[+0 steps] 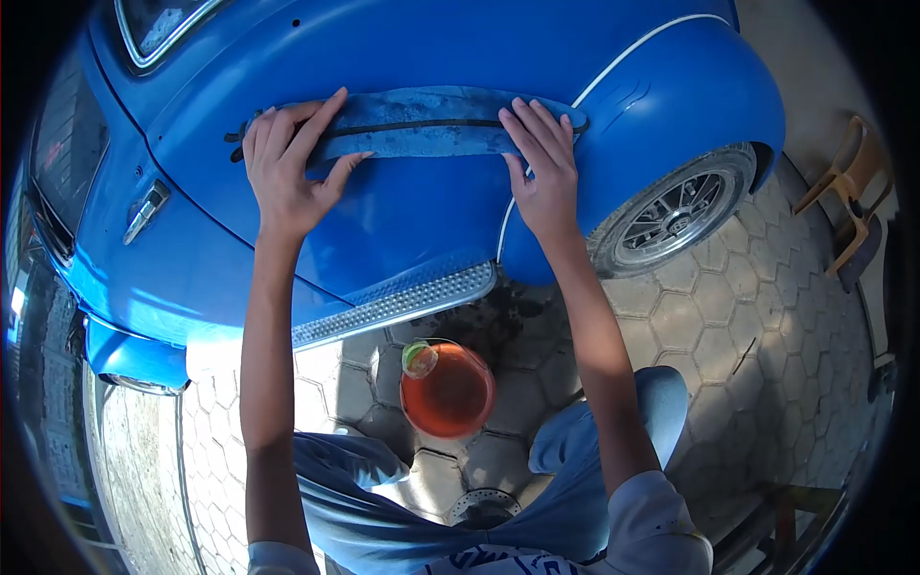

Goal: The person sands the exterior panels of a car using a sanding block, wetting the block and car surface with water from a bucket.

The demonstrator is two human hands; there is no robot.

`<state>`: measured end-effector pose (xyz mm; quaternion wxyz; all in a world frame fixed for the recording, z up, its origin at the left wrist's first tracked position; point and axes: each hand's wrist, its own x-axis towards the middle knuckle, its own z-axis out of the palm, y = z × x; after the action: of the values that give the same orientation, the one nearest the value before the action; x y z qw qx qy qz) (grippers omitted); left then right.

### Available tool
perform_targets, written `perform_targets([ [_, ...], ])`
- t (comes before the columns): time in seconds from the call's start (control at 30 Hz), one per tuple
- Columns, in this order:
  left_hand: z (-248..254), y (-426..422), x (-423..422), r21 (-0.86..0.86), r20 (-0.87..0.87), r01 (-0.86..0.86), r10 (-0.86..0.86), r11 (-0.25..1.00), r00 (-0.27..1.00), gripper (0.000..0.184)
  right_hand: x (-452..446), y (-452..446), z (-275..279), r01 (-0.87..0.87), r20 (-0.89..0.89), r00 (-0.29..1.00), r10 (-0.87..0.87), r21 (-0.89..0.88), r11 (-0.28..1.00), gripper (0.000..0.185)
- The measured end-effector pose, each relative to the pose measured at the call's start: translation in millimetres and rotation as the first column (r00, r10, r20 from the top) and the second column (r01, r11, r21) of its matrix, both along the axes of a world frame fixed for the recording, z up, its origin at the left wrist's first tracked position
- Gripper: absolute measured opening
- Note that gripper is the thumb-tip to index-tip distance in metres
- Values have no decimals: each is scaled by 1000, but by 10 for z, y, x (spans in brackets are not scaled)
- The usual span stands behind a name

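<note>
Grey hexagonal paving (674,321) beside shiny blue car (412,216). Left hand (290,177), right hand (548,177): grips pinching long mottled-blue, black-lined strip (412,144).

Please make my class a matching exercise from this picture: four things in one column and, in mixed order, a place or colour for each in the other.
Column one
1. Long blue strip
2. Bucket
3. Door handle
4. Chair

Column two
A. Tan, beyond the wheel, near the picture's right edge
B. Silver, on the car door
C. Under the left hand and the right hand, against the blue car
D. Orange-red, on the paving

Right pairs: 1-C, 2-D, 3-B, 4-A
</note>
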<state>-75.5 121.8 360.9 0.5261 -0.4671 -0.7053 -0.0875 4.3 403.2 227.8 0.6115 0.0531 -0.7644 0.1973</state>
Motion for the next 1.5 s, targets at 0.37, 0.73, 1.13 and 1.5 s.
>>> perform_targets([
  [0.37, -1448, -558, -2, 0, 87, -79, 78, 997, 993, 36, -162, -317, -1358, -149, -16, 989, 149, -3, 989, 53],
  [0.73, -2828, -1204, -182, -348, 133, -246, 307, 905, 943, 68, 4, -539, -2300, -174, 356, 932, 61, 294, 940, 50],
  [1.13, -2381, 414, 210, 214, 334, -90, 14, 973, 942, 61, 750, 685, 261, -47, 369, 854, -368, 757, 652, 73],
  [1.5, -993, 2822, 545, 235, 413, 118, -209, 965, 886, 68, 799, 2654, 1864, 56, 482, 797, -364, 541, 839, 53],
])
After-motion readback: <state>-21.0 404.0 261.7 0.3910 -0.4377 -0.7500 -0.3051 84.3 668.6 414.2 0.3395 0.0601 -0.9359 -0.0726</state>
